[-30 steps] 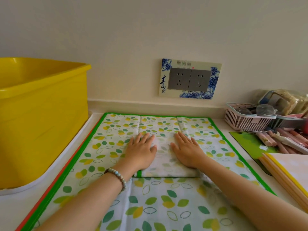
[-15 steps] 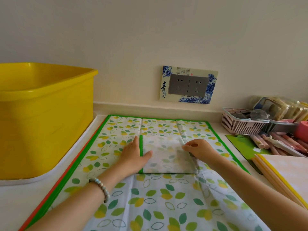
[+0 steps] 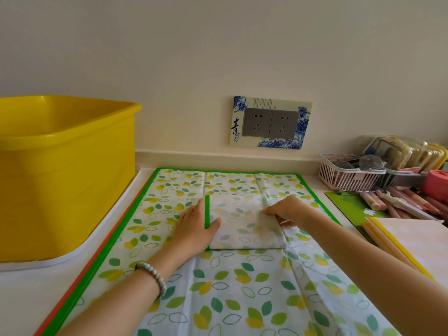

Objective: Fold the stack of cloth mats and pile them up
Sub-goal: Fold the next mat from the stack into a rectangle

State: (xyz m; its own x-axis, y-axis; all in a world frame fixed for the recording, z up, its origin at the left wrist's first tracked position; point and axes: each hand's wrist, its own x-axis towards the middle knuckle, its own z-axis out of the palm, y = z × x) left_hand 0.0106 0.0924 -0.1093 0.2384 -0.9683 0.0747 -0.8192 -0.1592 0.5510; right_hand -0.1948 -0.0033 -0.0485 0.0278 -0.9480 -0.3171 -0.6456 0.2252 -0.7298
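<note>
Mat (image 3: pixel 242 224) edge lifted, right fingers (image 3: pixel 272 210) pinching it

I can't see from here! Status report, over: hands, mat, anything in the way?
Left hand flat, pressing left edge of folded mat. Right hand pinches its right edge, raised. It lies on spread mat. Nothing blocking.

A: Views on record?
B: One. Head-worn, wide-angle, facing forward and down across the tabletop (image 3: pixel 19 299) to the wall (image 3: pixel 218 57).
A: Range?
B: Close, at arm's reach. Both forearms enter from the bottom edge; the left hand (image 3: pixel 194 226) and right hand (image 3: pixel 288 210) sit mid-frame.
A: Framing?
B: Tabletop fills the lower half, wall the upper.
</note>
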